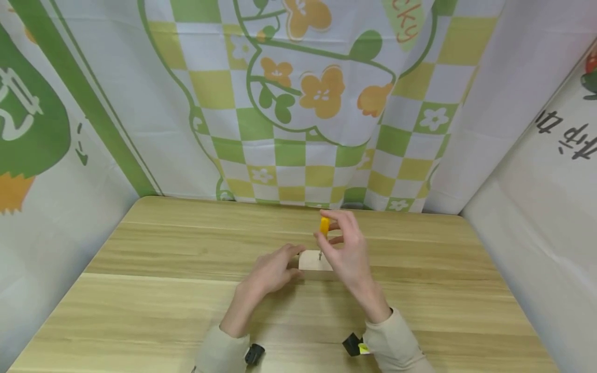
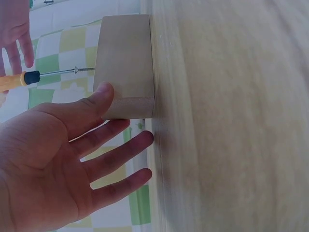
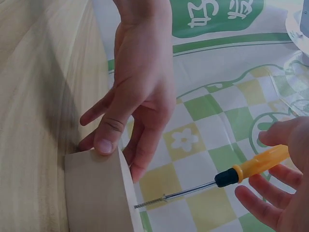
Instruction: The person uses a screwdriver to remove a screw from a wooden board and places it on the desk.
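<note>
A pale wooden block (image 1: 310,260) rests on the table, its far part hidden behind my right hand in the head view. With thumb and fingers my left hand (image 1: 272,269) grips the block's left end; in the left wrist view the other fingers spread loosely beside it. My right hand (image 1: 352,254) holds a screwdriver (image 3: 263,162) by its yellow handle, above the block. The screwdriver has a dark collar and a thin metal shaft. Its tip meets the head of a screw (image 2: 86,69), which stands in the block's top face with part of its thread showing.
Around the block spreads a wood-grain table (image 1: 163,311). A patterned curtain (image 1: 289,155) hangs along its back edge, with printed cloth walls at both sides. Small black devices (image 1: 254,354) sit by both sleeves.
</note>
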{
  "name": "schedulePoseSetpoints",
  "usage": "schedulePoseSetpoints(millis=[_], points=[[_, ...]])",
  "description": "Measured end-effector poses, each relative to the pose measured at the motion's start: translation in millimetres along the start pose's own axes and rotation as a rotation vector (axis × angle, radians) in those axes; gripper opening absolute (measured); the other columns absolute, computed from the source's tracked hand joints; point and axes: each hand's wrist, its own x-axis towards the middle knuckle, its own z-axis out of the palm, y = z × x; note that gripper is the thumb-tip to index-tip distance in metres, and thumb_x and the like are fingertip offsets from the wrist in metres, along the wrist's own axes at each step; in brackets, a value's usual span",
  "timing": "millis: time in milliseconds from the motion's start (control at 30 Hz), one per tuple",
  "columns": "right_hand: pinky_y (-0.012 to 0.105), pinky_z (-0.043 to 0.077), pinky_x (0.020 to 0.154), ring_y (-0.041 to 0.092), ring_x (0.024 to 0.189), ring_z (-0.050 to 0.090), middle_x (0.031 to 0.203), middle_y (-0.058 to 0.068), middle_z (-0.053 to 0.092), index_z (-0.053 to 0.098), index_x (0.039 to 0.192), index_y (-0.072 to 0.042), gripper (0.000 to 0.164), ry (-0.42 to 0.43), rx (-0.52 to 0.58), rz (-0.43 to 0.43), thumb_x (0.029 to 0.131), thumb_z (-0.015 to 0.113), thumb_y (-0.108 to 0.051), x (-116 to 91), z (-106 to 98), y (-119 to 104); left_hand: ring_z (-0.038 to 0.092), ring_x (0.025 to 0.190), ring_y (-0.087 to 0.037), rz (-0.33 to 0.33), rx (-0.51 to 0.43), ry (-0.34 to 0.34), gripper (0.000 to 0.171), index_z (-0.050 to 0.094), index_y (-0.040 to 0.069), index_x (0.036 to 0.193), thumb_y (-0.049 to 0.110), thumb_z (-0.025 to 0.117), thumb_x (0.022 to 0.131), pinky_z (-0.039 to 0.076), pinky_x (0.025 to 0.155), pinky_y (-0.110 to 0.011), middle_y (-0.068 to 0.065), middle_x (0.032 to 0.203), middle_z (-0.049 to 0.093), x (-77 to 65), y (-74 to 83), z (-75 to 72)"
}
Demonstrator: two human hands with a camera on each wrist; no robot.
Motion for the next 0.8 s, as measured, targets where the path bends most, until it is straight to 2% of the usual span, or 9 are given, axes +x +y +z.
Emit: schedulePoseSetpoints(millis=[267, 433, 533, 800], points=[[0.033, 0.06, 0.062, 0.025, 0.08, 0.067, 0.105, 0.01, 0.062, 0.064, 0.126, -0.009, 0.046, 0.034, -0.038, 0.021, 0.083, 0.079, -0.004, -1.7, 3.1, 5.4, 0.065, 0.109, -0.026, 0.003, 0.0, -0.006, 0.055, 0.053, 0.015, 0.143, 0.022, 0.071, 0.091, 0.053, 0.071, -0.037, -0.008, 0.135, 0.062, 0.8, -0.8, 0.1], [0.03, 0.061, 0.065, 0.022, 0.074, 0.07, 0.099, 0.01, 0.065, 0.066, 0.123, -0.009, 0.044, 0.062, -0.018, -0.008, 0.082, 0.079, -0.002, -1.4, 2.5, 7.1, 0.064, 0.115, -0.028, 0.001, -0.004, -0.003, 0.055, 0.054, 0.015, 0.142, 0.023, 0.071, 0.091, 0.055, 0.077, -0.043, -0.007, 0.135, 0.062, 0.1, -0.6, -0.7], [0.028, 0.061, 0.066, 0.022, 0.074, 0.071, 0.102, 0.011, 0.068, 0.066, 0.123, -0.008, 0.044, 0.062, -0.024, -0.015, 0.082, 0.077, 0.002, -0.7, 1.9, 7.1, 0.064, 0.115, -0.028, -0.002, -0.007, -0.001, 0.054, 0.054, 0.015, 0.142, 0.023, 0.071, 0.091, 0.055, 0.081, -0.046, -0.007, 0.134, 0.062, -0.6, -0.4, -1.2], [0.028, 0.061, 0.07, 0.022, 0.081, 0.072, 0.107, 0.009, 0.073, 0.065, 0.123, -0.008, 0.047, 0.002, -0.02, -0.002, 0.08, 0.065, 0.013, 0.3, 1.2, 2.2, 0.065, 0.109, -0.025, -0.002, -0.003, 0.006, 0.053, 0.054, 0.017, 0.142, 0.022, 0.071, 0.091, 0.054, 0.079, -0.046, -0.005, 0.13, 0.064, -0.2, 0.4, -1.2]])
